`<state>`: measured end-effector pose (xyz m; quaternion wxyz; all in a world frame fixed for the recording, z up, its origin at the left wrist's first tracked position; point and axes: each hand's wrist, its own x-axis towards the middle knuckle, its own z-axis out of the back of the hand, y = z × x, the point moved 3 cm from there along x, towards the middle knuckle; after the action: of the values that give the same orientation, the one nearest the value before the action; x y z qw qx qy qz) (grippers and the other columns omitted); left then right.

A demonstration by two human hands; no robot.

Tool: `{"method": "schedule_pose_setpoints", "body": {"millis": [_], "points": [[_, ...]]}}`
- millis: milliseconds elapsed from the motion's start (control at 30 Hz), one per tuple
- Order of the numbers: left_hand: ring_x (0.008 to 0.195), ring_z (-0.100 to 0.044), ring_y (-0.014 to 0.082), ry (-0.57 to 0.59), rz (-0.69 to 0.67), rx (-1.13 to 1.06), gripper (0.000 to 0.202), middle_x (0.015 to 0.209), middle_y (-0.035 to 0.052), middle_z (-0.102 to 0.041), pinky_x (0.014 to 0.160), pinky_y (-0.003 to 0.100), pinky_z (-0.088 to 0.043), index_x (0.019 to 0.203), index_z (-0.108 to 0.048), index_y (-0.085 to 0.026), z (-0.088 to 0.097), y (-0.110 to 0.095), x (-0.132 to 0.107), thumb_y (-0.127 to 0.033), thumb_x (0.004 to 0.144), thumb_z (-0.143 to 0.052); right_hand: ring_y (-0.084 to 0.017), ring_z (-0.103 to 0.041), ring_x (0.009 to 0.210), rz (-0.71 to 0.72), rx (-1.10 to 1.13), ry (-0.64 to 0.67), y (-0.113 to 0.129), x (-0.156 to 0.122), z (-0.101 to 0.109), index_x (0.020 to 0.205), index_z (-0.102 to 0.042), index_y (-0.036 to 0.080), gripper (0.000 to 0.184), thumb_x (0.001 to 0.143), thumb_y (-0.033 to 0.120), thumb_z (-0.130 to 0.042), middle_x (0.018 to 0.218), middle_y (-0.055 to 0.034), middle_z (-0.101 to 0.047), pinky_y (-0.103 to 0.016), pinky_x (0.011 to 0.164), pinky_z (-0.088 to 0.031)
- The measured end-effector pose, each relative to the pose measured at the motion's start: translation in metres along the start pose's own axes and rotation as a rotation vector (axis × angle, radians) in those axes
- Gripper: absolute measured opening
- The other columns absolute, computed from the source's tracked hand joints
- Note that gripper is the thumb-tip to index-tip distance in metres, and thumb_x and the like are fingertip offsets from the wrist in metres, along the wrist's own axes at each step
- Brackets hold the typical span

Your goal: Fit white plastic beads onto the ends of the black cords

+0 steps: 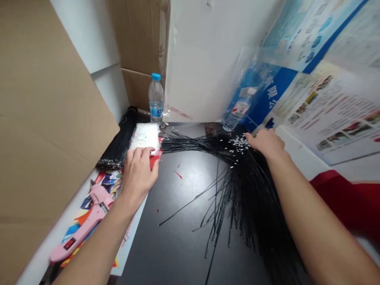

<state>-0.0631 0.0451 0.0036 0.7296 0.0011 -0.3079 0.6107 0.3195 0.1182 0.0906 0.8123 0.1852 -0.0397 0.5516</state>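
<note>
Two hands work at the dark surface (181, 237): left hand (138, 176), fingers (145, 155) together, rests on a white pad (145, 136); right hand (265, 144), fingers (252, 136) loosely together, on loose black wires (237, 174). Risk: a careless sweep could scatter the tiny white beads (240, 142).

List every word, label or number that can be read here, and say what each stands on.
On the blue band of the printed sheet: "限公", large white characters, part of a longer line.
Too small or blurred to read: the print on the paper brochure, the labels on the upright water bottle and the bagged bottle, and the tag on the pink glue gun.
</note>
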Motion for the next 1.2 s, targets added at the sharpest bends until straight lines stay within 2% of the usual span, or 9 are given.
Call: {"method": "schedule_pose_setpoints", "body": {"millis": [100, 200, 367, 500, 633, 800, 967, 1100, 1200], "points": [[0.108, -0.051, 0.035, 0.053, 0.078, 0.095, 0.035, 0.112, 0.0186, -0.062, 0.099, 0.05, -0.044, 0.123, -0.062, -0.01, 0.004, 0.006, 0.001, -0.021, 0.093, -0.048, -0.043, -0.062, 0.108, -0.133, -0.264, 0.057, 0.027, -0.028, -0.005, 0.12, -0.064, 0.001, 0.051, 0.09, 0.042, -0.063, 0.131, -0.0331, -0.05, -0.054, 0.083, -0.049], [0.109, -0.051, 0.0347, 0.124, 0.085, 0.132, 0.037, 0.113, 0.0189, -0.062, 0.1, 0.049, -0.044, 0.125, -0.06, -0.008, 0.0, 0.007, -0.001, -0.017, 0.092, -0.046, -0.035, -0.064, 0.103, 0.135, -0.236, -0.02, 0.072, -0.057, -0.01, 0.131, -0.057, 0.007, 0.046, 0.095, 0.036, -0.052, 0.138, -0.0272, -0.046, -0.046, 0.08, -0.052], [0.112, -0.052, 0.034, 0.131, 0.064, 0.103, 0.037, 0.116, 0.0192, -0.062, 0.103, 0.049, -0.044, 0.127, -0.057, -0.008, -0.008, 0.009, -0.003, -0.018, 0.093, -0.047, -0.026, -0.061, 0.105, 0.663, -0.152, 0.197, 0.142, -0.102, -0.054, 0.126, -0.06, 0.019, 0.034, 0.097, 0.029, -0.047, 0.14, -0.0152, -0.048, -0.033, 0.067, -0.051], [0.113, -0.052, 0.0323, 0.116, 0.062, 0.072, 0.037, 0.12, 0.0176, -0.061, 0.103, 0.047, -0.046, 0.129, -0.054, -0.01, -0.007, 0.008, -0.002, -0.018, 0.094, -0.047, -0.026, -0.058, 0.113, 0.791, -0.17, 0.294, 0.173, -0.115, -0.088, 0.123, -0.06, 0.019, 0.03, 0.098, 0.021, -0.044, 0.131, -0.0145, -0.056, -0.033, 0.069, -0.051], [0.111, -0.052, 0.031, 0.089, 0.064, 0.093, 0.038, 0.118, 0.0158, -0.057, 0.101, 0.048, -0.047, 0.13, -0.056, -0.014, -0.004, 0.003, 0.0, -0.016, 0.093, -0.049, -0.024, -0.06, 0.109, 0.749, -0.164, 0.274, 0.179, -0.114, -0.103, 0.117, -0.06, 0.018, 0.028, 0.099, 0.017, -0.039, 0.122, -0.0132, -0.061, -0.032, 0.068, -0.049], [0.114, -0.05, 0.0326, 0.056, 0.059, 0.119, 0.039, 0.125, 0.0176, -0.05, 0.101, 0.05, -0.047, 0.129, -0.059, -0.015, -0.003, 0.003, 0.0, -0.017, 0.091, -0.053, -0.022, -0.059, 0.107, 0.683, -0.095, 0.245, 0.173, -0.117, -0.106, 0.115, -0.061, 0.021, 0.029, 0.103, 0.022, -0.034, 0.123, -0.0101, -0.062, -0.029, 0.063, -0.041], [0.108, -0.053, 0.0301, 0.077, 0.019, 0.074, 0.026, 0.115, 0.0146, -0.057, 0.097, 0.047, -0.049, 0.117, -0.063, -0.015, -0.003, 0.001, 0.0, -0.02, 0.093, -0.055, -0.019, -0.062, 0.101, 0.654, -0.028, 0.217, 0.169, -0.121, -0.104, 0.114, -0.064, 0.023, 0.032, 0.106, 0.03, -0.033, 0.12, -0.0064, -0.065, -0.027, 0.057, -0.027], [0.098, -0.058, 0.0246, 0.224, -0.157, -0.06, 0.016, 0.097, 0.0075, -0.066, 0.091, 0.041, -0.051, 0.098, -0.065, -0.018, -0.01, -0.024, -0.007, -0.018, 0.097, -0.049, -0.015, -0.062, 0.092, 0.683, 0.05, 0.129, 0.165, -0.122, -0.107, 0.116, -0.065, 0.024, 0.033, 0.106, 0.032, -0.034, 0.12, -0.0049, -0.066, -0.027, 0.055, -0.023], [0.094, -0.059, 0.0234, 0.381, -0.297, -0.108, 0.018, 0.095, 0.0063, -0.067, 0.084, 0.037, -0.053, 0.096, -0.067, -0.018, -0.016, -0.046, -0.014, -0.02, 0.098, -0.05, -0.013, -0.061, 0.086, 0.681, 0.105, 0.043, 0.162, -0.121, -0.11, 0.115, -0.066, 0.023, 0.033, 0.106, 0.031, -0.035, 0.118, -0.0049, -0.066, -0.027, 0.054, -0.022]]}}
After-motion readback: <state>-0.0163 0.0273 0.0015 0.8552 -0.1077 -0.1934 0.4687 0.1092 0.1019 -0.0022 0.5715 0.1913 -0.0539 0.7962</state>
